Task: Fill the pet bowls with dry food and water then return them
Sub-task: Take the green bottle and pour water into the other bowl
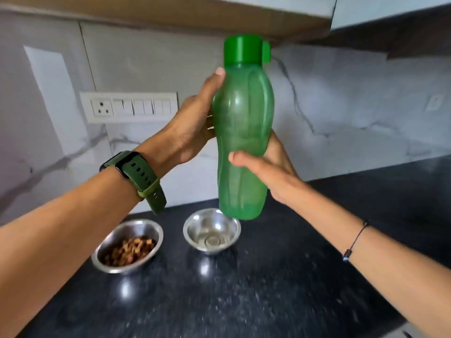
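Note:
I hold a green plastic bottle (pixel 244 132) upright in the air above the counter, its dark green cap (pixel 242 48) on. My left hand (pixel 192 125) grips its upper body from the left, and my right hand (pixel 266 167) wraps its lower half from the right. Below on the black counter stand two steel bowls: the left bowl (pixel 107 258) holds brown dry food (pixel 130 250), and the right bowl (pixel 192 236) sits right under the bottle's base with what looks like a little clear water at its bottom.
The black speckled counter (pixel 244 289) runs to a marble backsplash. A white switch and socket panel (pixel 129 107) is on the wall at left, and another socket (pixel 433 102) at right. Cabinets (pixel 244 13) hang close above the bottle's cap.

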Tool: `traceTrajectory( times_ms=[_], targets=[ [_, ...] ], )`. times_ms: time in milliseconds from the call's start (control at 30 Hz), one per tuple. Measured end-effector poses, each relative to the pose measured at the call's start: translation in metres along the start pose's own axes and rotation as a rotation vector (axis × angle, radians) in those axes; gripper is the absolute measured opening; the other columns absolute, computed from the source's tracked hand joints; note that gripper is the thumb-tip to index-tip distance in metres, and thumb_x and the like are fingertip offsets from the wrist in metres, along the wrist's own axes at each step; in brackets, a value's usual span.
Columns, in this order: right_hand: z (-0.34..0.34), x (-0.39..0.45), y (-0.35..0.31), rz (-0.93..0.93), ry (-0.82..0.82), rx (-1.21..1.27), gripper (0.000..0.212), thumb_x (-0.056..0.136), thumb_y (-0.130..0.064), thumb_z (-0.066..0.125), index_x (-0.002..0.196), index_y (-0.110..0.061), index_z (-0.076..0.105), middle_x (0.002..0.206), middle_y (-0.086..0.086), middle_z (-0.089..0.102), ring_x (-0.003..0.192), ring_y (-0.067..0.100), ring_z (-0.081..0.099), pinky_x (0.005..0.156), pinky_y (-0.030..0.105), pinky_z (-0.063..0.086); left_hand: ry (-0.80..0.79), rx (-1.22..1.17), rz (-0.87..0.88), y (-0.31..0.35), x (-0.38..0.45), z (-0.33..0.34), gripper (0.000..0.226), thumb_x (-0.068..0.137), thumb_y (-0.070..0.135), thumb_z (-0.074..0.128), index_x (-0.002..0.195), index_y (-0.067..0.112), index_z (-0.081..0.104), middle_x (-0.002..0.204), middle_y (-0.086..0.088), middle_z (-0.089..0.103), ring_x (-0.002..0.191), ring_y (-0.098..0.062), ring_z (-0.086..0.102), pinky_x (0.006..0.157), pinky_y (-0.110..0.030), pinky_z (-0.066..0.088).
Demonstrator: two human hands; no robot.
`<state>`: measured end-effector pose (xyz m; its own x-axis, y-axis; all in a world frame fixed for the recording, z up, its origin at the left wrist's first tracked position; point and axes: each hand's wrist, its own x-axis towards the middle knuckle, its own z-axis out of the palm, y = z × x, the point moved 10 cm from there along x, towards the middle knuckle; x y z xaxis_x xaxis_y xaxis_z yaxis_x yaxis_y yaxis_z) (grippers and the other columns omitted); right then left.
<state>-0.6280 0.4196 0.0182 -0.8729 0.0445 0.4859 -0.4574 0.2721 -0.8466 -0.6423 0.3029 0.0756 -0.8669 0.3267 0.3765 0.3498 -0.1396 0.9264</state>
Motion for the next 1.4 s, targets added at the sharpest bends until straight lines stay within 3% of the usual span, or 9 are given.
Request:
traceTrajectory(
  times_ms=[200,367,633,767,900,1000,1133,1267,1400],
  targets=[
    [0.021,-0.078,0.105,0.087,-0.185,-0.198,0.083,0.051,-0.038,0.079,0.124,-0.016,0.045,0.111,-0.004,0.062,0.104,0.010,0.059,0.089,0.029,0.051,-0.055,0.053,-0.088,-0.085,-0.044,0.023,0.025,0.084,0.033,0.060,0.105,0.020,0.063,0.094,0.006,0.074,0.090,-0.009,0.070,0.075,-0.021,0.054],
    [0.019,-0.112,0.159,0.174,-0.215,-0.167,0.085,0.052,-0.032,0.080,0.127,-0.015,0.044,0.105,-0.013,0.061,0.094,-0.008,0.059,0.074,0.006,0.047,-0.066,0.042,-0.161,-0.132,-0.065,0.044,0.023,0.087,0.012,0.061,0.109,0.016,0.057,0.087,0.009,0.074,0.083,-0.004,0.070,0.070,-0.019,0.054],
    [0.012,-0.132,0.198,0.209,-0.195,-0.173,0.092,0.046,-0.044,0.079,0.126,-0.013,0.046,0.108,-0.006,0.063,0.096,0.004,0.061,0.080,0.018,0.051,0.007,0.089,-0.194,-0.167,-0.079,0.060,0.037,0.078,0.021,0.068,0.111,0.014,0.053,0.094,0.003,0.068,0.084,-0.008,0.068,0.072,-0.023,0.054],
    [0.017,-0.146,0.207,0.225,-0.206,-0.176,0.094,0.042,-0.055,0.070,0.123,-0.012,0.048,0.101,-0.008,0.063,0.092,0.004,0.060,0.071,0.003,0.046,0.055,0.139,-0.203,-0.182,-0.090,0.059,0.038,0.078,0.021,0.071,0.111,0.014,0.054,0.096,0.004,0.067,0.085,-0.003,0.067,0.074,-0.018,0.052],
    [0.020,-0.152,0.209,0.223,-0.166,-0.184,0.088,0.047,-0.046,0.075,0.122,-0.012,0.046,0.101,-0.009,0.059,0.093,0.004,0.057,0.068,-0.001,0.040,0.171,0.214,-0.177,-0.185,-0.098,0.052,0.037,0.080,0.021,0.073,0.108,0.009,0.052,0.095,-0.001,0.068,0.083,-0.003,0.065,0.075,-0.019,0.053],
    [0.024,-0.157,0.206,0.206,-0.107,-0.109,0.083,0.046,-0.047,0.074,0.119,-0.021,0.042,0.106,-0.005,0.059,0.097,0.006,0.057,0.078,0.011,0.045,0.368,0.354,-0.115,-0.177,-0.104,0.047,0.042,0.077,0.027,0.076,0.097,0.011,0.042,0.079,0.009,0.059,0.068,0.005,0.057,0.063,-0.007,0.044],
    [0.026,-0.160,0.206,0.177,-0.082,-0.019,0.068,0.049,-0.042,0.076,0.105,-0.041,0.037,0.105,-0.006,0.060,0.097,0.006,0.060,0.082,0.015,0.050,0.596,0.476,-0.117,-0.172,-0.115,0.049,0.054,0.072,0.037,0.077,0.098,0.016,0.034,0.085,0.008,0.053,0.084,-0.014,0.058,0.073,-0.024,0.047],
    [0.028,-0.162,0.208,0.195,-0.099,0.023,0.069,0.045,-0.050,0.071,0.104,-0.043,0.036,0.105,-0.014,0.057,0.096,-0.002,0.058,0.079,0.008,0.046,0.321,0.177,-0.182,-0.181,-0.109,0.049,0.049,0.079,0.038,0.070,0.112,0.015,0.043,0.096,0.009,0.059,0.087,-0.002,0.060,0.075,-0.012,0.049],
    [0.029,-0.162,0.209,0.200,-0.107,0.038,0.068,0.046,-0.047,0.072,0.105,-0.043,0.038,0.105,-0.016,0.055,0.097,-0.010,0.056,0.076,0.001,0.041,0.254,-0.056,-0.203,-0.172,-0.078,0.041,0.045,0.077,0.053,0.044,0.099,0.016,0.060,0.109,-0.004,0.064,0.105,-0.017,0.061,0.099,-0.033,0.047]
  ],
)
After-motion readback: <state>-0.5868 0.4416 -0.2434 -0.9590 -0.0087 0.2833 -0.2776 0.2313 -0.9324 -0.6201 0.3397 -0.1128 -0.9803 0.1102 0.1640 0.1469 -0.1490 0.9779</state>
